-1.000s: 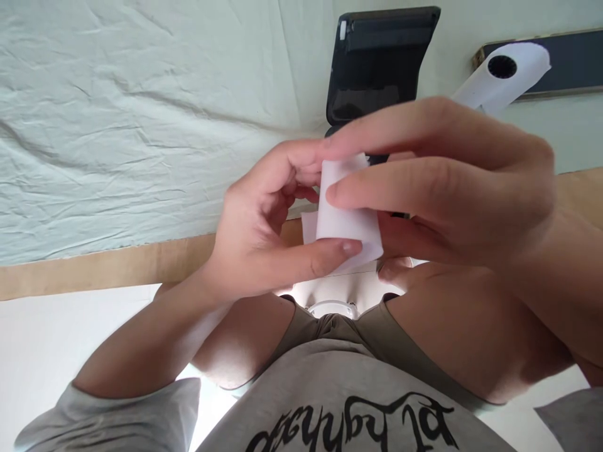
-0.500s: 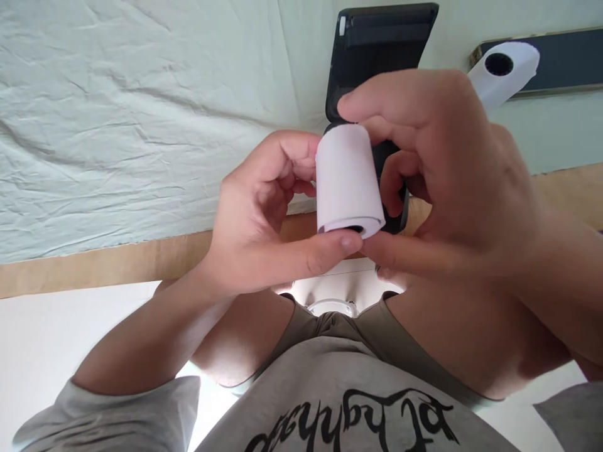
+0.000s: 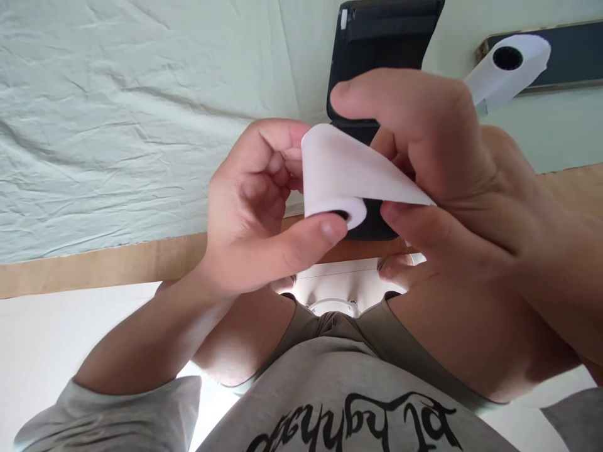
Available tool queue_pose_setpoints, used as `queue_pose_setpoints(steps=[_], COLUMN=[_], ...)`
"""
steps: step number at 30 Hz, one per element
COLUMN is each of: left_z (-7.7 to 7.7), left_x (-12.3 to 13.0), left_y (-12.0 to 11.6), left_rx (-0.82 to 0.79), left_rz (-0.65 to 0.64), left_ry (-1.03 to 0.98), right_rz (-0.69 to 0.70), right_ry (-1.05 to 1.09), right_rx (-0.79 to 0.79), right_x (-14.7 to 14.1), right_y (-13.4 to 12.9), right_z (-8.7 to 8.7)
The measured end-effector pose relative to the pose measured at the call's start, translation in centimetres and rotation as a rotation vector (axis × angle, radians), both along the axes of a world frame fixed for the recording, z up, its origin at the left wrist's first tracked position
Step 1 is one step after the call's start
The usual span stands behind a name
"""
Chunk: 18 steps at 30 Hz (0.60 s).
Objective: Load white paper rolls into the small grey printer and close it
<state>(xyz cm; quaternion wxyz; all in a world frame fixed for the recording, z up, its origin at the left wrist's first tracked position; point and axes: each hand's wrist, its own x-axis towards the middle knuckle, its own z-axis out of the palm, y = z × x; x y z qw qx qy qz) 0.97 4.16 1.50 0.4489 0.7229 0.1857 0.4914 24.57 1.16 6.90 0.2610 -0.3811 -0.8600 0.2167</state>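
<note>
A white paper roll (image 3: 325, 169) with a dark core is held up in the middle of the view. My left hand (image 3: 264, 213) is closed on it, thumb across the core end and fingers on the far side. The roll's loose end stretches to the right, pinched by my right hand (image 3: 452, 163) between thumb and fingers. Behind and below the hands lies a black hinged device (image 3: 377, 44), its lid standing open; my right hand and the paper hide much of its body.
A second white paper roll (image 3: 518, 69) with a black core is at the upper right, overlapping a dark flat phone-like object (image 3: 570, 59). A wrinkled pale green cloth (image 3: 117, 125) covers the table, whose wooden edge (image 3: 117, 263) runs below the hands.
My right hand has drawn the loose end of the paper out to the right, away from the roll. My left hand with the roll has shifted slightly left.
</note>
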Motion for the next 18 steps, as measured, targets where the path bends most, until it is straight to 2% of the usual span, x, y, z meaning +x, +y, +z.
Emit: queue_pose_setpoints(steps=[2, 4, 7, 10, 11, 12, 13, 18], left_z=[-0.5, -0.6, -0.4, -0.3, -0.3, -0.3, -0.3, 0.2], left_x=[-0.1, -0.1, 0.3, 0.7, 0.7, 0.7, 0.6, 0.0], left_y=[0.0, -0.2, -0.8, -1.1, -1.1, -1.1, -1.2, -1.7], left_rx=[0.004, -0.034, -0.121, -0.106, -0.102, -0.087, -0.140, -0.090], left_rz=[0.018, 0.051, 0.056, 0.024, -0.002, 0.041, 0.057, -0.005], left_ry=[-0.010, 0.015, 0.010, -0.095, -0.074, -0.101, -0.054, 0.050], right_rz=[-0.030, -0.040, 0.022, 0.079, 0.071, 0.050, 0.010, -0.223], right_ry=[-0.037, -0.074, -0.073, -0.009, -0.005, -0.016, -0.035, -0.020], right_rx=[0.008, 0.094, 0.201, 0.112, 0.101, 0.108, 0.141, 0.334], right_x=[-0.2, -0.3, -0.1, 0.3, 0.4, 0.4, 0.4, -0.6], right_y=[-0.1, -0.2, -0.1, -0.2, -0.3, -0.4, -0.4, 0.0], right_z=[0.1, 0.1, 0.2, 0.3, 0.3, 0.3, 0.3, 0.3])
